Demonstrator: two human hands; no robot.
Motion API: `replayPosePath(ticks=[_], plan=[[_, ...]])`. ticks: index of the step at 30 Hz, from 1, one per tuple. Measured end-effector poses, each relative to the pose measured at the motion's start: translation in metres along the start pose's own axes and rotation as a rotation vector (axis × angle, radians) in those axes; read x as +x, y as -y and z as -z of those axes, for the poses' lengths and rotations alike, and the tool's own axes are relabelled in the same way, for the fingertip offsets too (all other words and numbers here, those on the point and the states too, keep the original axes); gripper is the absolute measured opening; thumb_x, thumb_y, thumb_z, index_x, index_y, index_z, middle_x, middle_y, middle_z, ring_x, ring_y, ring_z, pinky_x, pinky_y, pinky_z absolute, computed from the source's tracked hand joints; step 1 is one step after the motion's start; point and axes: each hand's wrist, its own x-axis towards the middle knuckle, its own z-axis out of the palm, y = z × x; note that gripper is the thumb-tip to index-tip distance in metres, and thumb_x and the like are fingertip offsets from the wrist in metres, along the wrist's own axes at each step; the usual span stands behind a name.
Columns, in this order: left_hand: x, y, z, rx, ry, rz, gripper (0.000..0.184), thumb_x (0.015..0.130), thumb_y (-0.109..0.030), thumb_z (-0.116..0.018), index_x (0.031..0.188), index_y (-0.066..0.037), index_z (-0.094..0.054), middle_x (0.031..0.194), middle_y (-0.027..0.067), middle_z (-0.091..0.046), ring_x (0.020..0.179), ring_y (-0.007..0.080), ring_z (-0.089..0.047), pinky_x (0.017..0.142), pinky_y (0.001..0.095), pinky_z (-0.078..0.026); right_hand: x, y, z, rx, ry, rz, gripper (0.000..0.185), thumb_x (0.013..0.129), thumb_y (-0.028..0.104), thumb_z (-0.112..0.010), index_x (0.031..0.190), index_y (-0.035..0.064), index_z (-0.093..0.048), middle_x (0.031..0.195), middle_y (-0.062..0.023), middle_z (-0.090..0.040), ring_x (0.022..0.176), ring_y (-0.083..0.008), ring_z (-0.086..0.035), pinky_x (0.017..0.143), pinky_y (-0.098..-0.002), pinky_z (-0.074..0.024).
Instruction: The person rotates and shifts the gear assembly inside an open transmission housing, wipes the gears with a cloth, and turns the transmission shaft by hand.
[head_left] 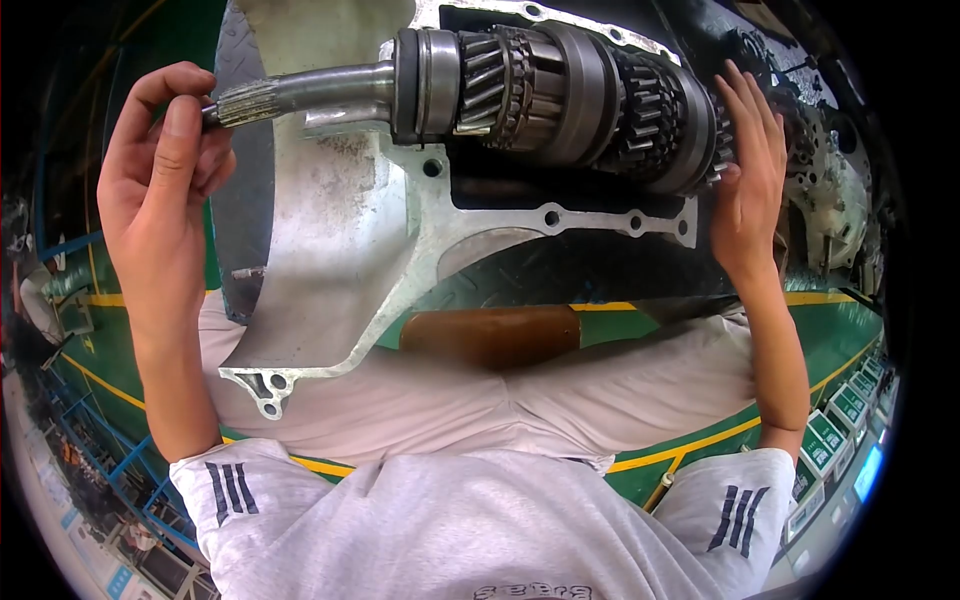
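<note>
From where I run things, I see a big gear shaft (560, 95) lying over the hole in a gray metal case (330, 220). Its long, thin end points to nine o'clock, and its fat gears run toward three o'clock.

My left hand (165, 165) is at ten o'clock. Its fingers are curled and clamped on the thin tip of the gear shaft. My right hand (748, 170) is at two o'clock. Its fingers are out straight, close side by side and not clamped, and that hand is up against the last gear.

The case's wide, curved part reaches down to seven o'clock, over my pants (620, 385). The dark, bumpy worktop (520, 280) is under the case. Another metal case (830, 195) is at two o'clock, past my right hand.

My gray shirt (480, 520) has three dark stripes on each sleeve. Letters (532, 592) show at six o'clock, but they are cut off, so I can't read the word for sure. The green and white signs (822, 440) at four o'clock have writing too small to read.
</note>
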Motion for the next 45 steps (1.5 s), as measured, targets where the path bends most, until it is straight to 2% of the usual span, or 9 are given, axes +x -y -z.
replayPosePath(ticks=[9,21,24,26,27,33,35,44,45], plan=[[0.0,0.002,-0.004,0.017,-0.044,-0.019,0.023,0.11,-0.02,-0.058,0.123,-0.002,-0.063,0.082,-0.0045,-0.051,0.071,0.003,-0.041,0.065,0.0214,-0.034,-0.009,0.012,0.004,0.07,-0.007,-0.011,0.085,0.105,0.069,-0.03,0.151,-0.0002,-0.048,0.159,-0.0175,-0.047,0.148,-0.0397,-0.042,0.123,-0.0548,-0.0234],[-0.003,0.001,-0.005,-0.039,-0.044,-0.056,0.024,0.111,-0.02,-0.055,0.125,-0.002,-0.062,0.088,-0.0031,-0.047,0.074,0.0068,-0.036,0.07,0.0242,-0.033,-0.048,0.035,0.008,0.151,0.02,-0.102,0.096,0.101,0.073,-0.035,0.16,-0.0028,-0.032,0.168,-0.0218,-0.03,0.153,-0.0413,-0.032,0.125,-0.0549,-0.0159],[-0.002,0.003,-0.003,-0.027,-0.046,-0.061,0.024,0.111,-0.02,-0.055,0.125,-0.001,-0.061,0.088,-0.003,-0.047,0.075,0.0068,-0.036,0.07,0.0244,-0.033,-0.049,0.039,0.017,0.21,-0.007,-0.133,0.092,0.103,0.071,-0.035,0.158,-0.002,-0.037,0.166,-0.0223,-0.036,0.154,-0.0409,-0.033,0.126,-0.0546,-0.0135],[-0.002,0.007,-0.001,-0.043,-0.035,-0.092,0.023,0.11,-0.018,-0.058,0.121,0.001,-0.064,0.095,-0.0005,-0.058,0.075,0.0058,-0.044,0.067,0.0235,-0.036,-0.037,0.029,0.04,0.244,0.125,-0.151,0.088,0.104,0.07,-0.033,0.153,-0.0013,-0.045,0.161,-0.0219,-0.044,0.153,-0.0391,-0.035,0.126,-0.0541,-0.0133],[-0.001,0.008,-0.002,-0.045,-0.042,-0.095,0.023,0.11,-0.018,-0.058,0.121,0.001,-0.064,0.095,-0.0005,-0.058,0.075,0.0058,-0.044,0.067,0.0235,-0.036,-0.025,0.02,0.039,0.282,0.01,-0.118,0.083,0.106,0.067,-0.029,0.148,-0.0005,-0.052,0.157,-0.0206,-0.051,0.152,-0.0368,-0.039,0.126,-0.0541,-0.0131],[-0.002,0.011,-0.001,-0.017,-0.059,-0.076,0.021,0.112,-0.017,-0.053,0.121,0.0,-0.061,0.092,-0.0008,-0.051,0.076,0.0074,-0.039,0.074,0.0252,-0.037,0.014,-0.029,0.009,0.267,-0.065,-0.089,0.08,0.108,0.065,-0.024,0.152,0.0051,-0.051,0.159,-0.0165,-0.049,0.155,-0.0328,-0.035,0.128,-0.0474,-0.0138],[-0.003,0.013,0.001,-0.058,-0.032,-0.16,0.019,0.11,-0.015,-0.057,0.117,0.002,-0.064,0.103,0.0012,-0.06,0.075,0.0064,-0.045,0.067,0.024,-0.037,0.013,-0.022,0.001,0.198,-0.008,-0.03,0.081,0.108,0.066,-0.019,0.155,0.0071,-0.049,0.162,-0.0126,-0.047,0.155,-0.0321,-0.033,0.128,-0.0507,-0.0126],[-0.001,0.017,0.006,-0.021,-0.005,-0.259,0.02,0.111,-0.013,-0.055,0.12,0.003,-0.064,0.1,0.0027,-0.06,0.075,0.0075,-0.045,0.067,0.0257,-0.037,0.004,-0.017,-0.001,0.069,0.071,-0.001,0.081,0.108,0.064,-0.013,0.155,0.0092,-0.05,0.159,-0.01,-0.051,0.154,-0.0314,-0.036,0.127,-0.0528,-0.0139],[-0.001,0.014,0.006,0.009,0.007,-0.243,0.022,0.111,-0.015,-0.054,0.122,0.002,-0.063,0.099,0.0018,-0.058,0.077,0.0075,-0.044,0.073,0.0258,-0.041,0.004,-0.016,-0.001,0.061,0.068,0.009,0.081,0.108,0.064,-0.013,0.155,0.009,-0.05,0.159,-0.0101,-0.051,0.154,-0.0315,-0.036,0.127,-0.0528,-0.014]])
